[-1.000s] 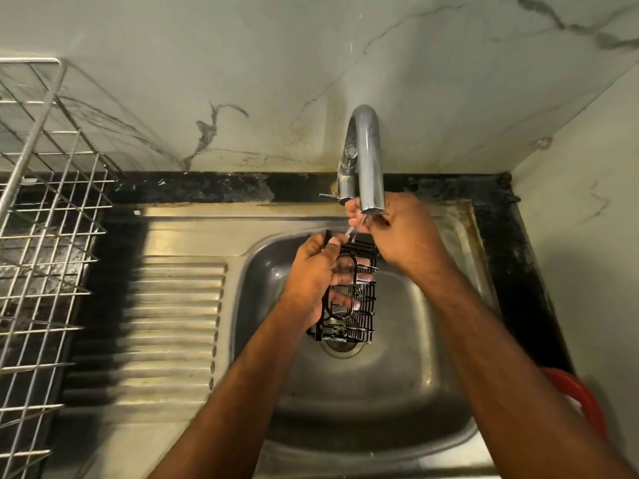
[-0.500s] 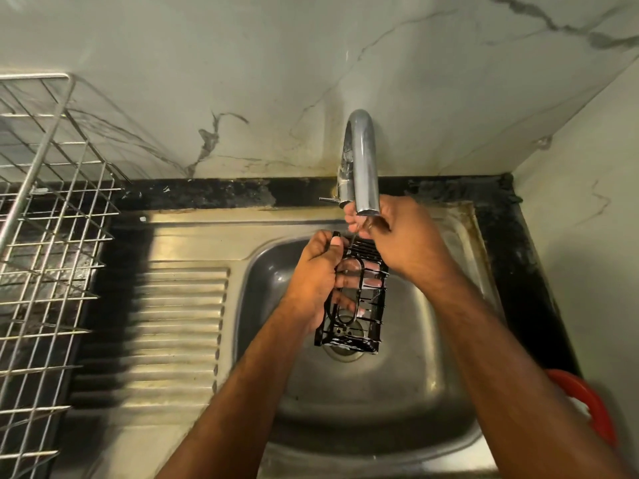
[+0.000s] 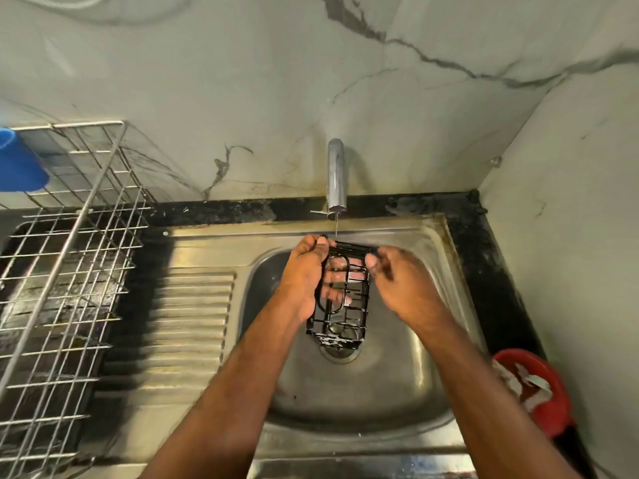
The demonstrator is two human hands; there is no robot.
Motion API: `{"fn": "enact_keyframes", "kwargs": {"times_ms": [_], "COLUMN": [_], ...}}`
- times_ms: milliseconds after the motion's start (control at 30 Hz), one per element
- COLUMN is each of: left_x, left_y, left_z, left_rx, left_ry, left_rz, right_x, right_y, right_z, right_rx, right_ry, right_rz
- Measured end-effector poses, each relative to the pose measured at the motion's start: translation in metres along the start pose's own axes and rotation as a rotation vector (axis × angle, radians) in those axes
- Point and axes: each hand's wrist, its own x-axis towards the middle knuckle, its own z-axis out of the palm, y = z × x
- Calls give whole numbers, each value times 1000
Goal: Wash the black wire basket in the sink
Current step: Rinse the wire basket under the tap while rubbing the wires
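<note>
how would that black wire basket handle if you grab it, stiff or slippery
Probably stiff: the black wire basket keeps its boxy shape though only the left hand grips one side. Likely light, being open wire. Possibly slippery, since the tap trickles water onto it.

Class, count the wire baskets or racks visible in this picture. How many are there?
2. The black wire basket is held over the sink under the tap; the large silver wire rack stands at the left. Others may lie out of view.

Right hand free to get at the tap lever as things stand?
Probably yes: the right hand only touches the basket, which the left hand grips; nothing lies between it and the lever.
</note>
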Motion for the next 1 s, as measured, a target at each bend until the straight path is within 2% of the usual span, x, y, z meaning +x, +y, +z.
{"fn": "enact_keyframes", "kwargs": {"times_ms": [100,200,433,600,767,833,1000], "left_x": [-10,-18,-34,-42,-62,-73,-110], "left_y": [-1,-1,9,16,11,-4,-30], "left_z": [3,6,9,4,-24,-33,-32], "left_rx": [-26,-40,-24,-11,323,389,292], "left_ry": [15,26,1,-60,6,25,61], "left_rz": [2,-2,-2,-29,86,117,264], "right_x": [-20,-37,-52,-56,-62,-59,-63], "right_y": [3,-1,-11,-23,-29,-26,-30], "right_z": [-1,-6,1,5,3,2,-10], "right_rx": [-18,129,631,803,791,800,932], "right_ry": [-89,-168,-140,-61,15,43,54], "right_rz": [122,198,372,378,335,320,375]}}
